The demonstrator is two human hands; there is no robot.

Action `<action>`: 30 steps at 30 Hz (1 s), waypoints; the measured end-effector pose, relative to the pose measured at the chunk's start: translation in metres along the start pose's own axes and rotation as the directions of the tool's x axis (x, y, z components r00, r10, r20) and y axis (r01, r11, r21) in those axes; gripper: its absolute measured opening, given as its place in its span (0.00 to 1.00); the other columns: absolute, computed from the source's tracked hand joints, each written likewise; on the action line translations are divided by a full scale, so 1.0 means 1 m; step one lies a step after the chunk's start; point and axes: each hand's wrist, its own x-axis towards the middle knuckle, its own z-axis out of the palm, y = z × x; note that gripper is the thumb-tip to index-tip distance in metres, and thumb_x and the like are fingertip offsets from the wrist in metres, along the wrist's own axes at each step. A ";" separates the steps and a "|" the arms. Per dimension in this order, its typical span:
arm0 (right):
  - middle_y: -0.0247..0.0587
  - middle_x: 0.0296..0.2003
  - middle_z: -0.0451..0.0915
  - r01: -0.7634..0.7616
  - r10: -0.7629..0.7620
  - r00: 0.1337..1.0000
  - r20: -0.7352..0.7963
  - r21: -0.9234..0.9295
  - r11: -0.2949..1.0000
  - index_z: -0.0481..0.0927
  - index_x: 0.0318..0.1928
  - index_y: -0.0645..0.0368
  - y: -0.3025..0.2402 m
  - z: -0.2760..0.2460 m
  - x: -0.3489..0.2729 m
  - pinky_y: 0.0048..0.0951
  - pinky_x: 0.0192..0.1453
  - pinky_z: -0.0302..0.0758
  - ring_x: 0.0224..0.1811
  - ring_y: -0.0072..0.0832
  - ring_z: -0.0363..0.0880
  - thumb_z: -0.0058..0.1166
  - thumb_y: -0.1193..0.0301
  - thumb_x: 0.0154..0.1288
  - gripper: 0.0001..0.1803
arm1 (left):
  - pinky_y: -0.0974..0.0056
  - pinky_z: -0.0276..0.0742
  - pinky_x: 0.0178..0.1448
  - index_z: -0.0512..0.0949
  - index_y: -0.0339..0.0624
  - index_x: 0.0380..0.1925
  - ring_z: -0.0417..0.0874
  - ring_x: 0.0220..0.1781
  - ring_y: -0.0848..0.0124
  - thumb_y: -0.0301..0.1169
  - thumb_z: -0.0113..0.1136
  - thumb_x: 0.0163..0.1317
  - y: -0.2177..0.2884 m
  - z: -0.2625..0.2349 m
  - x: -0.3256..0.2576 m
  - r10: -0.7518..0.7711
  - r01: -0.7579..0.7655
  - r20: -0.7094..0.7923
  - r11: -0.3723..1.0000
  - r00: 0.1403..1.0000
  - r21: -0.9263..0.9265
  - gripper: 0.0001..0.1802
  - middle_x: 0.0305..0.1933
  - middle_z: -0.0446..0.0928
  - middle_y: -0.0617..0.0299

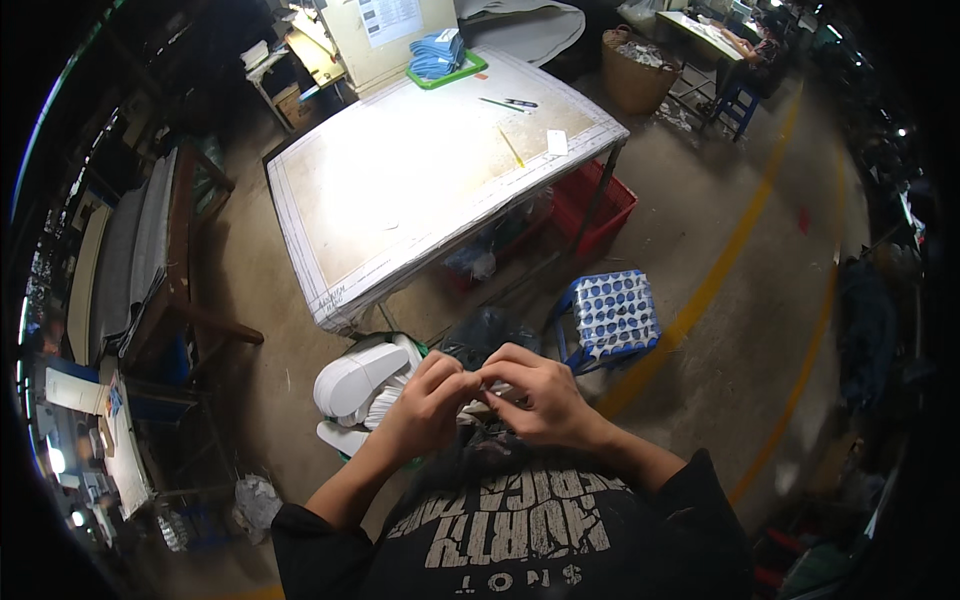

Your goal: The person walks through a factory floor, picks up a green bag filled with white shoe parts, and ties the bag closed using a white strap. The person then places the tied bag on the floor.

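In front of my chest my two hands meet, fingertips touching. My left hand is closed, its fingers curled in a pinch. My right hand is pinched closed against it. Whatever lies between the fingers is too small or too hidden to name. Just beyond and left of my left hand is a pile of white sole-shaped pieces in a green-rimmed container, partly hidden by my arm. A dark plastic bag lies behind my hands.
Ahead stands a brightly lit table bearing blue folded pieces in a green tray, thread snips, a yellow pencil and a white card. Right are a dotted stool and red crate. A person sits far right.
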 end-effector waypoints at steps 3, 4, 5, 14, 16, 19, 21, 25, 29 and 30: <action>0.41 0.40 0.81 0.088 -0.121 0.976 -0.182 -0.181 0.980 0.82 0.45 0.61 -0.005 -0.001 -0.002 0.30 0.35 0.84 0.36 0.34 0.87 0.70 0.78 0.60 0.13 | 0.55 0.77 0.44 0.76 0.35 0.46 0.77 0.40 0.53 0.12 0.61 0.58 0.006 0.005 0.008 -0.038 0.036 -0.111 0.999 0.993 -0.018 0.16 0.38 0.73 0.52; 0.40 0.39 0.81 0.103 -0.150 0.960 -0.238 -0.202 0.974 0.81 0.43 0.59 -0.007 -0.001 -0.003 0.31 0.32 0.83 0.33 0.32 0.86 0.74 0.76 0.58 0.16 | 0.56 0.77 0.43 0.76 0.35 0.45 0.77 0.39 0.54 0.12 0.60 0.58 0.009 0.007 0.010 -0.061 0.057 -0.156 0.998 0.986 -0.028 0.15 0.38 0.73 0.52; 0.39 0.39 0.81 0.107 -0.166 0.957 -0.239 -0.242 0.964 0.81 0.43 0.58 -0.008 -0.003 -0.005 0.31 0.32 0.83 0.33 0.32 0.86 0.74 0.75 0.57 0.16 | 0.57 0.76 0.41 0.75 0.35 0.45 0.77 0.38 0.55 0.11 0.59 0.59 0.012 0.009 0.013 -0.092 0.082 -0.186 0.995 0.978 -0.062 0.15 0.37 0.73 0.52; 0.32 0.38 0.81 0.204 -0.412 0.831 -0.375 -0.483 0.851 0.83 0.43 0.52 -0.023 -0.015 -0.009 0.27 0.22 0.75 0.21 0.21 0.78 0.77 0.67 0.57 0.17 | 0.68 0.71 0.42 0.73 0.34 0.43 0.72 0.36 0.70 0.12 0.56 0.66 0.028 0.018 0.019 -0.376 0.244 -0.264 0.872 0.888 -0.424 0.10 0.36 0.69 0.59; 0.32 0.35 0.81 0.296 -0.463 0.841 -0.281 -0.478 0.827 0.84 0.44 0.52 -0.031 -0.017 -0.012 0.27 0.21 0.74 0.20 0.20 0.77 0.77 0.66 0.59 0.16 | 0.71 0.70 0.45 0.72 0.34 0.44 0.70 0.39 0.74 0.14 0.55 0.70 0.033 0.020 0.021 -0.503 0.308 -0.244 0.775 0.829 -0.552 0.07 0.39 0.68 0.62; 0.31 0.34 0.83 0.324 -0.454 0.873 -0.178 -0.484 0.813 0.85 0.46 0.53 -0.037 -0.014 -0.014 0.27 0.23 0.75 0.22 0.22 0.80 0.73 0.66 0.63 0.14 | 0.74 0.68 0.49 0.70 0.34 0.47 0.68 0.43 0.79 0.18 0.51 0.77 0.041 0.021 0.025 -0.562 0.320 -0.185 0.677 0.806 -0.663 0.03 0.43 0.66 0.65; 0.32 0.36 0.85 0.185 -0.324 0.922 -0.211 -0.497 0.848 0.85 0.47 0.54 -0.038 -0.011 -0.013 0.27 0.25 0.76 0.23 0.24 0.82 0.71 0.67 0.65 0.12 | 0.74 0.69 0.49 0.70 0.34 0.47 0.68 0.43 0.79 0.18 0.51 0.77 0.045 0.023 0.026 -0.560 0.303 -0.180 0.658 0.809 -0.689 0.03 0.43 0.66 0.66; 0.39 0.43 0.86 0.169 -0.331 0.900 -0.284 -0.474 0.864 0.84 0.51 0.58 -0.030 -0.008 -0.007 0.31 0.32 0.82 0.33 0.33 0.89 0.68 0.77 0.64 0.15 | 0.71 0.69 0.47 0.72 0.35 0.46 0.69 0.41 0.77 0.15 0.54 0.72 0.046 0.026 0.025 -0.546 0.321 -0.191 0.701 0.816 -0.636 0.07 0.41 0.66 0.64; 0.38 0.42 0.88 0.140 -0.295 0.901 -0.318 -0.431 0.892 0.84 0.49 0.56 -0.023 -0.006 -0.001 0.28 0.29 0.81 0.28 0.33 0.87 0.69 0.75 0.62 0.14 | 0.66 0.70 0.42 0.73 0.35 0.43 0.71 0.36 0.70 0.10 0.55 0.63 0.043 0.026 0.025 -0.452 0.324 -0.238 0.843 0.860 -0.430 0.11 0.37 0.67 0.60; 0.38 0.42 0.88 0.141 -0.293 0.894 -0.338 -0.408 0.902 0.84 0.49 0.56 -0.022 -0.005 -0.001 0.28 0.30 0.81 0.29 0.34 0.88 0.69 0.75 0.62 0.15 | 0.65 0.70 0.41 0.74 0.35 0.42 0.71 0.35 0.68 0.09 0.55 0.61 0.043 0.025 0.026 -0.426 0.312 -0.246 0.865 0.871 -0.393 0.12 0.35 0.68 0.59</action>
